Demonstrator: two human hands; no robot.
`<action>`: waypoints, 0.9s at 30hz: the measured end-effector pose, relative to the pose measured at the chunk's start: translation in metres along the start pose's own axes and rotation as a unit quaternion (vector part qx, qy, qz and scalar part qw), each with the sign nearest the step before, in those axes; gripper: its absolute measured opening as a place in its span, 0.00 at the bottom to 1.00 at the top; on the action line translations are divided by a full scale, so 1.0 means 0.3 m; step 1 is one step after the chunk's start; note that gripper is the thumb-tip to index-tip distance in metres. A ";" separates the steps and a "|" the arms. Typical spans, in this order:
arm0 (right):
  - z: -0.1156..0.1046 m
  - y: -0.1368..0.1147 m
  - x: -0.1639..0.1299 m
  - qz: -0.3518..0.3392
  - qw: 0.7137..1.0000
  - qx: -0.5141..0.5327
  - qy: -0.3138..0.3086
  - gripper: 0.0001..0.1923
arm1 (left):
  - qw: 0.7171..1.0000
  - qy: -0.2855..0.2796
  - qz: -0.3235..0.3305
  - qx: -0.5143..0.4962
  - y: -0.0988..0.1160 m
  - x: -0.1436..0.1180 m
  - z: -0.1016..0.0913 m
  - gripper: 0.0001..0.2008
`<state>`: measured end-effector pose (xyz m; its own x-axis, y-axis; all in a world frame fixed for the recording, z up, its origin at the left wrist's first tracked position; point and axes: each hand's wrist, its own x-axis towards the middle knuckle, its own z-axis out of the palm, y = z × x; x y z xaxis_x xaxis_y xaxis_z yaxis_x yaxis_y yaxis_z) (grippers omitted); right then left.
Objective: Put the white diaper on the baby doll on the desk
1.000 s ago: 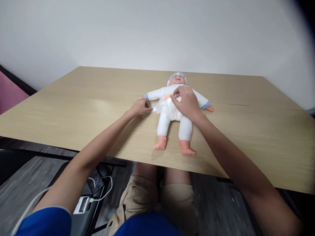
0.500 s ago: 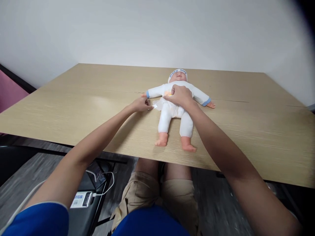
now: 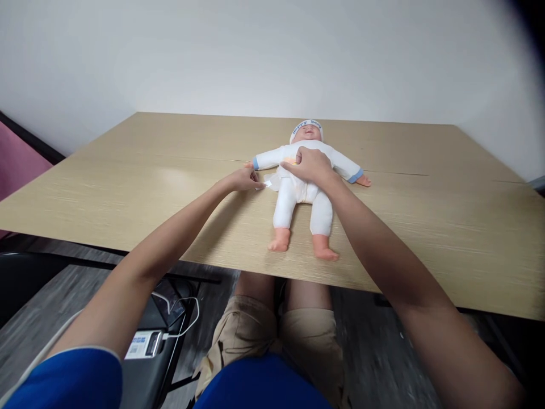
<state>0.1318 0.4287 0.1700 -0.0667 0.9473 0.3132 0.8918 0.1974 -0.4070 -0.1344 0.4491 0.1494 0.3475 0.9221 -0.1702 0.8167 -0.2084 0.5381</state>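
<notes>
Left grip (image 3: 246,180): thumb and fingers are pinching the outer end of a side flap (image 3: 273,181), thin and white.

Right grip (image 3: 314,167): is resting over the diaper's front, thumb pointing toward the left grip, other fingers curling inward; whether it is pinching the edge cannot be told, the contact being hidden.

Diaper (image 3: 304,194), one, white with orange marking: is wrapping the doll's hips, partly beneath the right grip and to the right of the left grip. Handling, as judged: light, soft, limp; the flap is likely creasing or tearing under a hard pull. Suggested holds: the flap's outer end, plus flat pressure on the front panel.

Doll (image 3: 284,205), one, in white clothing: is lying face up, head beyond the right grip, feet on the near side of both grips. Handling, as judged: light, soft-bodied, prone to sliding under a tug; belly or hip seems best for steadying. One doll hand (image 3: 248,165) is lying just beyond the left grip.

Worktop (image 3: 128,196), wood-grained: is extending beneath both grips.

White device (image 3: 143,345), with cable (image 3: 174,336): is lying on a black seat, lower than the left grip and nearer the wearer.

Wall (image 3: 264,57), pale: is standing beyond both grips.
</notes>
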 end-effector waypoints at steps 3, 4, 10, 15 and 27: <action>-0.017 0.000 -0.001 0.000 1.000 0.016 -0.014 0.23 | 1.000 -0.010 -0.012 0.010 0.009 0.002 -0.006 0.16; -0.028 0.000 -0.004 -0.004 1.000 0.022 -0.019 0.21 | 1.000 -0.013 -0.016 0.012 0.010 0.002 -0.009 0.16; -0.112 0.022 -0.078 -0.121 0.989 0.077 0.042 0.08 | 1.000 -0.010 -0.012 -0.001 0.002 -0.006 -0.015 0.16; -0.135 0.039 -0.134 -0.248 0.967 0.062 0.020 0.16 | 1.000 -0.017 -0.006 -0.002 -0.004 0.002 -0.022 0.17; -0.100 -0.001 -0.083 -0.254 0.967 -0.012 0.003 0.11 | 0.999 -0.041 -0.008 -0.020 -0.005 0.051 -0.042 0.19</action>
<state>0.1466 0.3974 0.1882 -0.4969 0.7282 0.4721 0.7548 0.6311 -0.1788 -0.1361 0.4677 0.1562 0.3727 0.8953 -0.2440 0.8037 -0.1799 0.5672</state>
